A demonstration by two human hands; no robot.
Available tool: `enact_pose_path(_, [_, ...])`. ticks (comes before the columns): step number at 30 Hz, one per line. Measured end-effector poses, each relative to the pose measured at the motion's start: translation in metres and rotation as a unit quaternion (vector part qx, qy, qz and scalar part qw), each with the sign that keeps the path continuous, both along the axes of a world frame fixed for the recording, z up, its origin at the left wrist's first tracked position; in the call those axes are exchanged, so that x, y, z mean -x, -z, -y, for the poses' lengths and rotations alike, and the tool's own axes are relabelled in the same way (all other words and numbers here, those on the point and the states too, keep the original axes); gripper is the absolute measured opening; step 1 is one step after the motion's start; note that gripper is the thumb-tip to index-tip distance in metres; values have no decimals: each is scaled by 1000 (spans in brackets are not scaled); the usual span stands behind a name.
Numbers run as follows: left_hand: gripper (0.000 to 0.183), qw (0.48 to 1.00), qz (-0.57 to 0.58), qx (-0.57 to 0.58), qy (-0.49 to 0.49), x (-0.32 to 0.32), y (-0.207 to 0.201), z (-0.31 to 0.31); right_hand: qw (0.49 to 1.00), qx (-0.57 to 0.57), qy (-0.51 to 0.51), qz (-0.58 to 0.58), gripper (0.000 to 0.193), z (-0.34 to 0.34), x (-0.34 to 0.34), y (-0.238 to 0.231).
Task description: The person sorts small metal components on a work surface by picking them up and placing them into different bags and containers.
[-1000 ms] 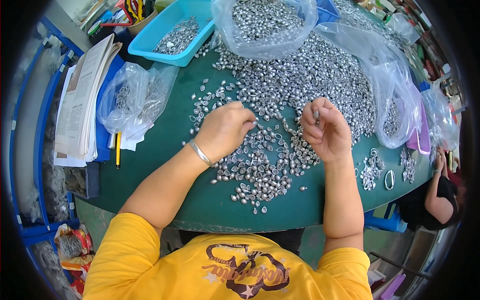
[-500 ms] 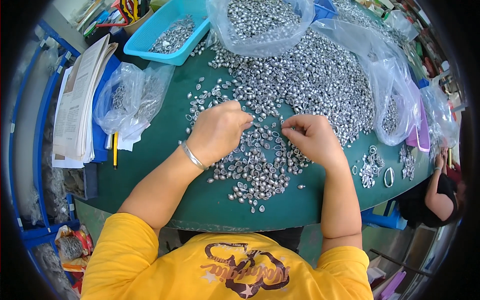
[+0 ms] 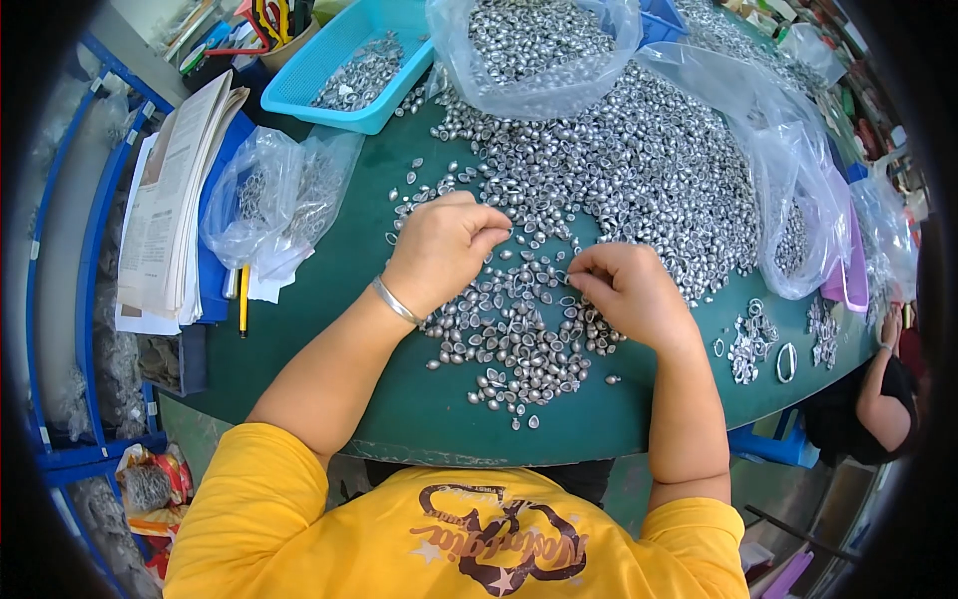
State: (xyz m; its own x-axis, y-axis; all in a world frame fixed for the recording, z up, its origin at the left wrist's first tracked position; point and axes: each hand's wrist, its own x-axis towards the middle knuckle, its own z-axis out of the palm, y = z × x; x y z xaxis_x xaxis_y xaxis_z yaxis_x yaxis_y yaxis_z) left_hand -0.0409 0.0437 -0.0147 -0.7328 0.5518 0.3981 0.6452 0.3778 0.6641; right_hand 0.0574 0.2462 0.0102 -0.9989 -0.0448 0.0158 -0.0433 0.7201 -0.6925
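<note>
**Small metal pieces sorted by hand on a green table**

The left hand (image 3: 444, 250) is held palm-down over a scatter of small silver metal pieces (image 3: 509, 339), its fingers curled loosely with the tips touching the pieces; whether any piece is pinched cannot be told. A silver bangle (image 3: 395, 299) is worn at its wrist. The right hand (image 3: 624, 295) is laid just beside it, fingers bent inward and the tips pressed together at the edge of the scatter, seemingly on one piece, though the grip is hidden by the knuckles. The pieces lie between and below both hands on the green table (image 3: 349, 270).

Beyond the hands a large heap of the same pieces (image 3: 649, 160) is spread. Farther up, an open clear bag (image 3: 534, 55) is filled with pieces, and up and to the left of the left hand a blue plastic tray (image 3: 344, 85) is seen with a smaller lot in it. To the left of the left hand a crumpled clear bag (image 3: 274, 195) holds a few pieces, with a yellow pencil (image 3: 242, 299) and a stack of papers (image 3: 175, 200) past it. To the right of the right hand another clear bag (image 3: 788, 190) is partly filled, and some metal rings (image 3: 763, 344) lie near the table edge. Another person's arm (image 3: 883, 389) is seen at the far right.
</note>
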Motion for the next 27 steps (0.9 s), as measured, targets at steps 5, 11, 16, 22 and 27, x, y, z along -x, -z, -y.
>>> enact_pose_path(5, [8, 1000, 16, 10, -14, -3, -5, 0, 990, -101, -17, -95, 10, 0, 1, 6])
enact_pose_path(11, [8, 999, -5, 46, 23, -4, -1, 1, 994, -34, 45, -96, 13, -10, 1, 2])
enact_pose_path(16, [10, 990, -14, 138, 24, -6, 2, 4, 997, -39, 61, -28, 10, -1, -1, -2])
enact_pose_path(22, [5, 996, 78, 40, 24, -7, -7, -4, 995, -63, -13, -81, 9, 2, 1, 11])
enact_pose_path(27, [5, 755, 568, -314, 88, 7, -16, 5, 815, 572, 31, 86, 11, -11, 6, 1])
